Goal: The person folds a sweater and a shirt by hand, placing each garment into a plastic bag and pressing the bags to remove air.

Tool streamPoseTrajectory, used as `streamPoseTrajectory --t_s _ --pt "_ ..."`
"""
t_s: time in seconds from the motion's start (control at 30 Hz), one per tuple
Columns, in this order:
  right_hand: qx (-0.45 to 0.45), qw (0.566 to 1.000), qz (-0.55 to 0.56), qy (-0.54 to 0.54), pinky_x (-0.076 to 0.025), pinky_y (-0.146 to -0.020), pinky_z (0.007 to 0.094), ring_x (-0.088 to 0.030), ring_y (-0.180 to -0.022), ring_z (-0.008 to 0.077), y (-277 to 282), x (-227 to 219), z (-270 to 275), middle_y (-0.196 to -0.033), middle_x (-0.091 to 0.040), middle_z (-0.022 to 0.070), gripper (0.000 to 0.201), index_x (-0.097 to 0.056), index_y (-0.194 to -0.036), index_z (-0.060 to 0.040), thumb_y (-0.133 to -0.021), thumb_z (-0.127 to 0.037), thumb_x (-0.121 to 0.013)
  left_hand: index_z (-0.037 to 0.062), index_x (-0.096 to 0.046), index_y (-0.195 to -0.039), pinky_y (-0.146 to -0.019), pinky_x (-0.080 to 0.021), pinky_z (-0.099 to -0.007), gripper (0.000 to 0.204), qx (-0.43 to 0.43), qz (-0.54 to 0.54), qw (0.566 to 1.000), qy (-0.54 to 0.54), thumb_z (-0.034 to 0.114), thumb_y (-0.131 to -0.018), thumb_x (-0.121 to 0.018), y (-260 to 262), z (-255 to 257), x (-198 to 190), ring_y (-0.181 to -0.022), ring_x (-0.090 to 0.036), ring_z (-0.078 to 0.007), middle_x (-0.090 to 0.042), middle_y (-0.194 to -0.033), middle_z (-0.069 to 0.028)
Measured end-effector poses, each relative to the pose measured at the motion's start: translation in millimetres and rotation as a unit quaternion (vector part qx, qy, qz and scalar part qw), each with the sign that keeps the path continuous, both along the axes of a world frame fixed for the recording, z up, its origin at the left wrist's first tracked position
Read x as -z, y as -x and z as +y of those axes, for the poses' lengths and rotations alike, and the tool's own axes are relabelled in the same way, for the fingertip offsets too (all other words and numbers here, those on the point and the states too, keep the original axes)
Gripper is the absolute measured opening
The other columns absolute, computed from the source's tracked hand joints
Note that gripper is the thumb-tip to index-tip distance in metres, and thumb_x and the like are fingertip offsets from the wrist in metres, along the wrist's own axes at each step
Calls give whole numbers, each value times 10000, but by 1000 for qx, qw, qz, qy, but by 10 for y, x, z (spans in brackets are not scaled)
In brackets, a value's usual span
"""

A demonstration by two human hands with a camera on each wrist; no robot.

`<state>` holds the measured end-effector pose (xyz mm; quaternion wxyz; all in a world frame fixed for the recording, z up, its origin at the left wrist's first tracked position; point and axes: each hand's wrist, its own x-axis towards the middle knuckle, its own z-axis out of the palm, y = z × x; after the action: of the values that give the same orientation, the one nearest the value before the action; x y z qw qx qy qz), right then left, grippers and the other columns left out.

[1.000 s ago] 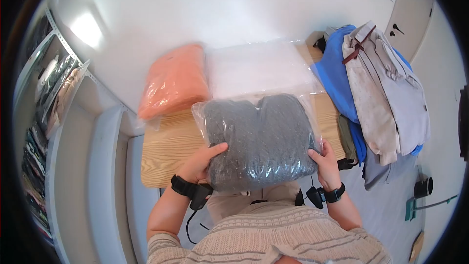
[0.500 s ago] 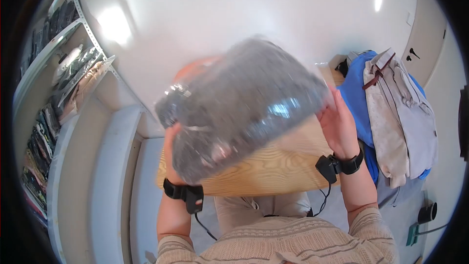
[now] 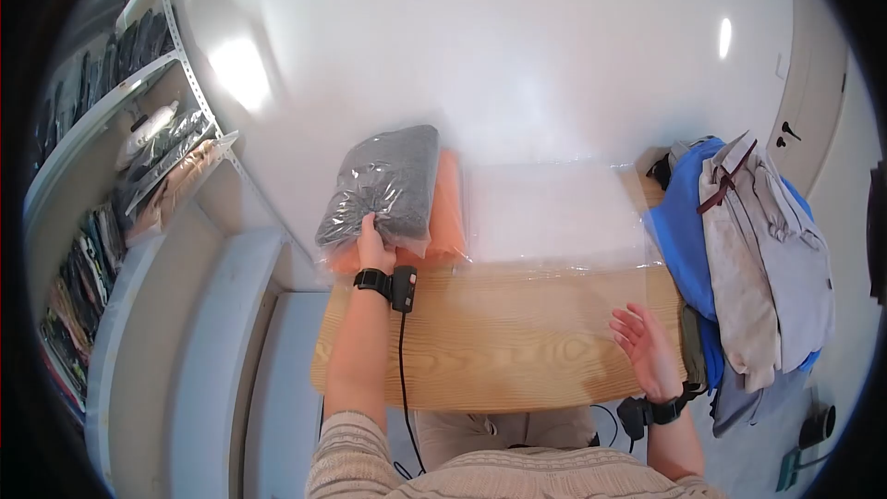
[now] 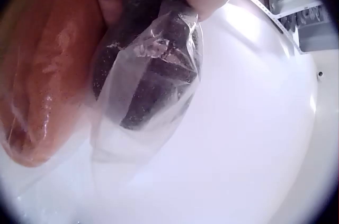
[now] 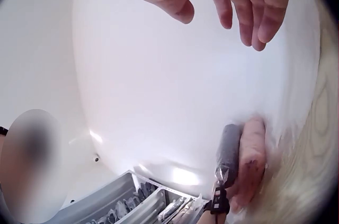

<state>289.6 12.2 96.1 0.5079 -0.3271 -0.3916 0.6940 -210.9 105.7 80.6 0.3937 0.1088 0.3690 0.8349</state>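
Note:
A folded grey garment in a clear plastic bag (image 3: 393, 176) lies on top of an orange garment in a clear bag (image 3: 449, 208) at the table's back left. At the near edge of the grey bag, my left hand (image 3: 372, 245) grips it, thumb and fingers pinching the bunched plastic and cloth. In the left wrist view the dark bagged garment (image 4: 153, 83) shows between thumb and fingers, beside the orange one (image 4: 50, 70). My right hand (image 3: 647, 351) hovers over the table's right side, palm up with loosely bent fingers, holding nothing.
Flat clear plastic bags (image 3: 554, 212) lie at the middle back of the wooden table (image 3: 490, 342). On the right hangs a pile of clothes (image 3: 739, 259), blue, beige and grey. Shelves (image 3: 139, 249) with bagged clothes stand on the left; a white wall rises behind.
The grey bagged garment, first held in both hands near my body, has swung left and back onto the orange one. My right hand has let go and drawn back toward the right.

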Motion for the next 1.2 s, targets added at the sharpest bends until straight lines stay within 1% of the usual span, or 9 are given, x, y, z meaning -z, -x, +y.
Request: streamPoseTrajectory --t_s 0.2,0.3,0.4,0.53,0.6,0.7,0.93,1.0,1.2 --pt "45 999 11 13 -454 -895 312 -576 -1068 208 -211 138 -54 -1216 -582 130 372 -485 -1259 -36 -981 -283 -492 26 -466 -1298 -949 -427 -351 591 50 18 999 4 462 -911 -564 -300 -293 -424 -1139 -533 -220 -559 -1255 -77" --pt "134 983 -116 -45 -448 -909 311 -573 -1065 194 -269 181 -80 -1213 -582 131 350 -500 -1261 -35 -958 -208 -531 14 -393 -1359 -1033 -345 -373 659 58 84 993 63 490 -926 -530 -448 -546 -387 -1245 -443 -223 -491 -1340 -80" --pt "62 867 -440 -225 -392 -1005 373 -506 -1197 297 -287 208 -195 -1244 -558 180 422 -530 -1275 -65 -889 -219 -605 -16 -335 -1397 -1111 -230 -376 661 118 259 957 52 416 -936 -528 -1058 -1028 -323 -1349 -306 -265 -378 -1431 -150" --pt "-57 782 -542 -303 -363 -1039 397 -447 -1260 353 -174 286 -211 -1317 -495 238 496 -500 -1303 -66 -879 -291 -625 -58 -262 -1429 -1144 -171 -446 778 84 563 798 200 370 -879 -610 -1589 -1357 74 -1425 -128 -397 -179 -1499 -314" --pt "-109 705 -613 -339 -337 -1062 436 -390 -1291 408 -119 238 -123 -1364 -431 271 596 -460 -1342 -75 -879 -425 -596 15 -282 -1449 -1121 -206 -511 772 264 837 452 155 414 -868 -598 -1676 -1355 172 -1417 -115 -440 -142 -1512 -308" --pt "-152 621 -685 -349 -330 -1067 460 -377 -1286 432 -92 341 203 -1374 -406 271 687 -424 -1371 -69 -876 -532 -542 101 -293 -1464 -1099 -199 -576 759 397 804 387 216 488 -869 -561 -1807 -1255 203 -1415 -101 -449 -165 -1520 -269" --pt "-198 611 -716 -272 -316 -1080 459 -354 -1302 435 65 330 1243 -1389 -374 280 726 -432 -1364 -27 -879 -560 -519 170 -239 -1493 -1091 -150 -619 777 409 797 367 252 575 -879 -491 -1881 -477 292 -1436 -33 -413 -97 -1560 -198" --pt "-167 688 -654 -267 -274 -1112 426 -306 -1345 432 90 379 1462 -1426 -317 327 687 -429 -1364 -11 -896 -500 -544 192 -177 -1512 -1106 -96 -611 827 398 781 377 300 611 -869 -484 -1946 -297 309 -1443 43 -391 -9 -1574 -178" --pt "-66 765 -570 -292 -309 -1090 379 -368 -1329 380 -122 30 1355 -1433 -355 277 572 -499 -1306 -33 -869 -377 -629 203 -150 -1519 -1080 -21 -653 903 378 768 402 324 637 -825 -531 -2131 -347 150 -1441 115 -373 96 -1575 -158"
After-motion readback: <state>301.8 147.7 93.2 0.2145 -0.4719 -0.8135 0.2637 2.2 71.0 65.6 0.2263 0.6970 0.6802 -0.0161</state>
